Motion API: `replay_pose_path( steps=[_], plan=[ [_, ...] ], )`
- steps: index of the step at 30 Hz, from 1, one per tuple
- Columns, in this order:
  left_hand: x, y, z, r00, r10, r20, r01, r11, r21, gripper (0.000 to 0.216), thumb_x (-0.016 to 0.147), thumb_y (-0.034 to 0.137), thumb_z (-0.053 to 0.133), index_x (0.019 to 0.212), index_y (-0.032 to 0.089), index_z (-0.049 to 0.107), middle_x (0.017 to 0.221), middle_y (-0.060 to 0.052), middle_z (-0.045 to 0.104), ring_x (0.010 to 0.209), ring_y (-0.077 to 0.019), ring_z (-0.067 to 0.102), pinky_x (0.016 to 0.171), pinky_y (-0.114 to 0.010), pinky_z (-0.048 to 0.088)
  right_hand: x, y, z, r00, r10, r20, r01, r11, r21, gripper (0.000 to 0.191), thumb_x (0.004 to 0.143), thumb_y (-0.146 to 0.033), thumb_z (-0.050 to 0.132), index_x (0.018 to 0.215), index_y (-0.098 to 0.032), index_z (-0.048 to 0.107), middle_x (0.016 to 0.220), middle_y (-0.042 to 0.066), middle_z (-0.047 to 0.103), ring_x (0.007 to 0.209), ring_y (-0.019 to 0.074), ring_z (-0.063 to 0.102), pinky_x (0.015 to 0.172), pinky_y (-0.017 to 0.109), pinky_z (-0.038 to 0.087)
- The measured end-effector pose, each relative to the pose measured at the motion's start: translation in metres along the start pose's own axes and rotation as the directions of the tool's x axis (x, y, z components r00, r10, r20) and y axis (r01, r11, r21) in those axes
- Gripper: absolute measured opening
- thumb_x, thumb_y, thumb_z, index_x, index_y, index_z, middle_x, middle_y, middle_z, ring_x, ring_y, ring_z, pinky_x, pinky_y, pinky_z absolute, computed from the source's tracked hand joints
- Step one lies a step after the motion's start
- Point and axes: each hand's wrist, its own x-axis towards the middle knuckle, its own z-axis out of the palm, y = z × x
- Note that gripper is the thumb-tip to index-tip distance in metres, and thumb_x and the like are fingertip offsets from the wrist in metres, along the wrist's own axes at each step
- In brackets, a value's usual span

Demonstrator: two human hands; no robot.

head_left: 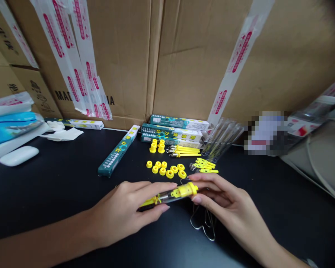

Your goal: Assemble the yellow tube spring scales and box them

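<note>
My left hand (123,208) is closed around a spring scale (167,196), a clear tube with yellow parts inside, held tilted above the table. Its yellow end cap (190,189) points right, between the thumb and fingers of my right hand (231,203). Bent metal wire hooks (202,226) show under my right hand, partly hidden by it. Beyond the hands lie small yellow ring caps (170,174), taller yellow caps (153,148), yellow rods (188,151) and yellow flat pieces with springs (208,166).
Several printed slim boxes (171,132) are stacked at the back, with another box (118,152) lying slanted to their left. Clear tubes (225,139) lean right of the stack. A white mouse (19,155) lies at left. Large taped cardboard boxes (123,56) wall off the back.
</note>
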Motion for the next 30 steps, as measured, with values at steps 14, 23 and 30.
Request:
replay_pose_path(
  steps=[14, 23, 30],
  plan=[
    [0.001, 0.0, 0.002, 0.999, 0.026, -0.033, -0.027, 0.999, -0.02, 0.045, 0.094, 0.022, 0.063, 0.136, 0.037, 0.054, 0.116, 0.008, 0.072, 0.096, -0.0098, 0.071, 0.088, -0.016, 0.052, -0.001, 0.012, -0.007, 0.985, -0.152, 0.08, 0.164, 0.97, -0.179, 0.039, 0.093, -0.041, 0.065, 0.129, -0.035, 0.05, 0.118, 0.001, 0.071, 0.107, 0.0191, 0.068, 0.094, 0.032, 0.055],
    [0.0, 0.002, 0.0, 0.998, 0.042, -0.046, -0.044, 0.998, -0.043, 0.044, 0.093, 0.021, 0.064, 0.134, 0.035, 0.057, 0.112, 0.007, 0.073, 0.092, -0.0093, 0.071, 0.088, -0.015, 0.052, 0.023, 0.018, -0.02, 0.931, -0.365, 0.022, 0.318, 0.777, -0.544, 0.017, 0.099, -0.024, 0.055, 0.114, -0.024, 0.064, 0.109, 0.006, 0.071, 0.103, 0.0221, 0.065, 0.091, 0.037, 0.049],
    [0.0, 0.0, 0.001, 0.999, 0.039, -0.036, -0.04, 0.999, -0.035, 0.044, 0.092, 0.022, 0.065, 0.134, 0.035, 0.058, 0.104, 0.006, 0.075, 0.081, -0.0121, 0.072, 0.076, -0.02, 0.055, 0.059, 0.01, -0.002, 0.867, -0.42, 0.268, 0.494, 0.65, -0.578, 0.019, 0.096, -0.014, 0.058, 0.11, -0.02, 0.069, 0.104, 0.006, 0.073, 0.099, 0.022, 0.063, 0.088, 0.036, 0.051]
  ],
)
